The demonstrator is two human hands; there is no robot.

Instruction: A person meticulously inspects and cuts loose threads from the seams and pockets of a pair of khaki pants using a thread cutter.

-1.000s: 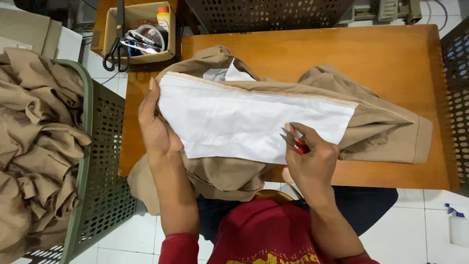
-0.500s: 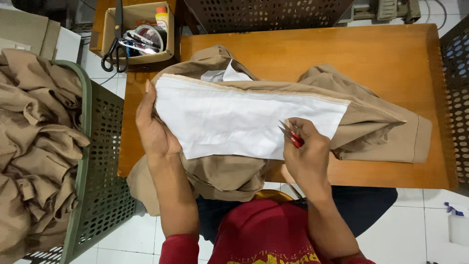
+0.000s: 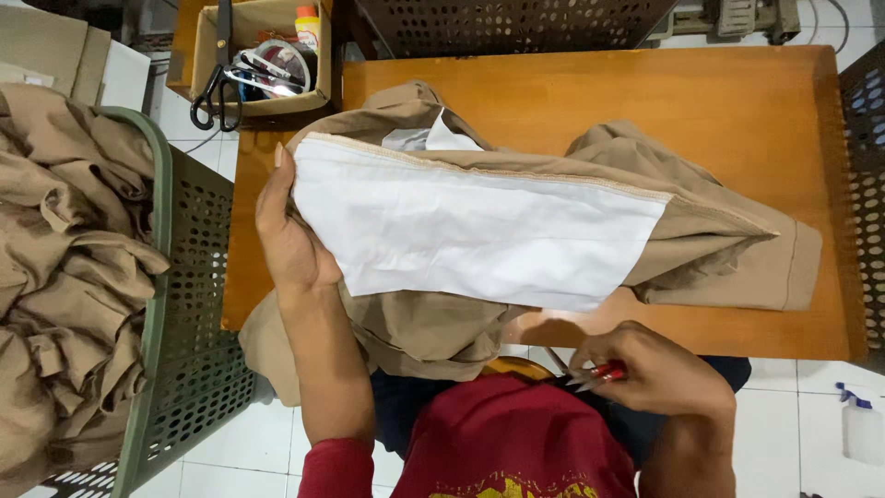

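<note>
A tan garment [image 3: 728, 249] lies on the wooden table [image 3: 645, 101] with its white pocket lining [image 3: 470, 231] spread out on top. My left hand [image 3: 288, 231] grips the lining's left edge, thumb up along the seam. My right hand [image 3: 650, 369] is off the cloth, below the table's near edge, closed around small red-handled snips [image 3: 597, 373] whose metal tips point left.
A green perforated basket [image 3: 180, 304] piled with tan garments [image 3: 64, 277] stands at the left. A cardboard box [image 3: 263, 55] with black scissors and tape sits at the table's far left. Dark crates stand at the back and right. A spray bottle [image 3: 862, 429] is on the floor.
My right hand with the snips has pulled away from the lining's lower right edge and dropped toward my body. The left hand keeps its hold.
</note>
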